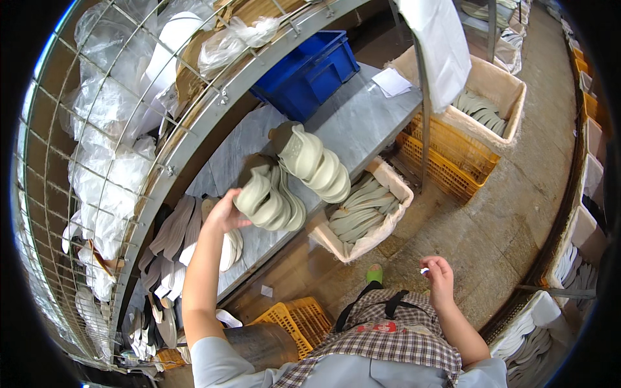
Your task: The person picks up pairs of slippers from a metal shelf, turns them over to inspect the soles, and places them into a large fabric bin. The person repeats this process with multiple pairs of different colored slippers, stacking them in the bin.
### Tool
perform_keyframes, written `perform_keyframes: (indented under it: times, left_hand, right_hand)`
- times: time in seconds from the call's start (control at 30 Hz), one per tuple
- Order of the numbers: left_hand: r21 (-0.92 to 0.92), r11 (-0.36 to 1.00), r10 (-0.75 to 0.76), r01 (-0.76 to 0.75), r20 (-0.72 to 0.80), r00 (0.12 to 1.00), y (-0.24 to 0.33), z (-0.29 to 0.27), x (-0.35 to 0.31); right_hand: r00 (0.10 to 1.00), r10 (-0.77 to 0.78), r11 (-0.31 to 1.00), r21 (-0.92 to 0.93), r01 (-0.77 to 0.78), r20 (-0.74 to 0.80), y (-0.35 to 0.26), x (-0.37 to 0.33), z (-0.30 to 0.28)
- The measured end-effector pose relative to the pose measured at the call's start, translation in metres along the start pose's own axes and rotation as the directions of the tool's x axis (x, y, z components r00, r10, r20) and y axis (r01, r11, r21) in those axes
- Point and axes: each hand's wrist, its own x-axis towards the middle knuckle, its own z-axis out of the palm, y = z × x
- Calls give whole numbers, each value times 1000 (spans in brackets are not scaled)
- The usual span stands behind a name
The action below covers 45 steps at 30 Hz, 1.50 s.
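Observation:
My left hand [226, 213] is at the near left edge of a stack of pale green, curved insoles [270, 199], its fingers and thumb closed against the side. Right beside it on the grey tabletop [259, 126] lies a second stack of the same insoles [315, 165]. My right hand [440, 279] is raised in front of my apron, away from the table. Its fingers are pinched on a small white piece [424, 271], too small to name.
A blue crate [309, 72] sits at the table's back. Lined bins of insoles [402, 222] stand along its right edge, near yellow crates [446, 161]. Grey and white insoles [174, 236] lie left of my arm. A wire-mesh shelf [169, 150] with plastic bags arches above the table's left side.

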Motion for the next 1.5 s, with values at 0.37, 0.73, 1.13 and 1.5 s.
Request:
perform_keyframes:
  times: [0.37, 0.73, 1.13, 1.5]
  left_hand:
    - [-370, 925, 129, -83, 101, 986, -36, 25, 4]
    - [-519, 826, 288, -219, 55, 956, -56, 60, 35]
    - [515, 699, 426, -496, 257, 867, -270, 164, -64]
    - [706, 489, -450, -513, 707, 546, -418, 332, 42]
  right_hand:
    - [790, -386, 433, -663, 611, 476, -25, 140, 170]
    - [719, -447, 334, -646, 687, 533, -7, 181, 227]
    - [807, 584, -69, -996, -53, -84, 93, -4, -190]
    - [453, 88, 349, -399, -848, -887, 141, -221, -431]
